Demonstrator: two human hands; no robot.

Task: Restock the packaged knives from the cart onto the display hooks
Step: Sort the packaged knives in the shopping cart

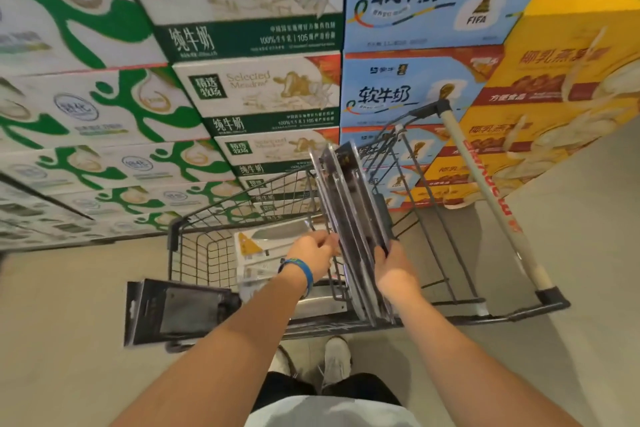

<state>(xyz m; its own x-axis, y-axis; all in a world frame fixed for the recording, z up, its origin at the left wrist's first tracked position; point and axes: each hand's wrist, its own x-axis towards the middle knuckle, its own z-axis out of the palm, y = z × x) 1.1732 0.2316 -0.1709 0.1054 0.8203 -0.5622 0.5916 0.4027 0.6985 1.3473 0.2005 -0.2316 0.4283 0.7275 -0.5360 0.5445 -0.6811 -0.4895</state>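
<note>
On my feed the right hand (394, 270) has its fingers (380, 255) closed around the lower edge of a stack of packaged knives (349, 215), holding it upright and edge-on above the near right part of the cart (194, 253). The left hand (313, 253), with a blue wristband (304, 272), is at the stack's left edge with curled fingers (329, 242); I cannot tell whether they pinch a pack or only touch it. Down in the wire basket lies a white knife pack (258, 248) with a yellow label, partly hidden behind the left wrist. A dark pack (166, 312) lies across the cart's near left corner and hangs out over the floor (69, 305). The cart's white handle bar (485, 191), with red lettering, runs along the right side, just beside the held stack. Close ahead of the cart rises a wall of stacked cartons: green-and-white milk cartons (104, 97) on the left, Selected Meadow cartons (263, 90) in the middle, blue cartons (408, 10) next to them and yellow cartons (571, 62) at the right. Below the arms I see one pale shoe (337, 360) on the floor, near the cart's near edge.
</note>
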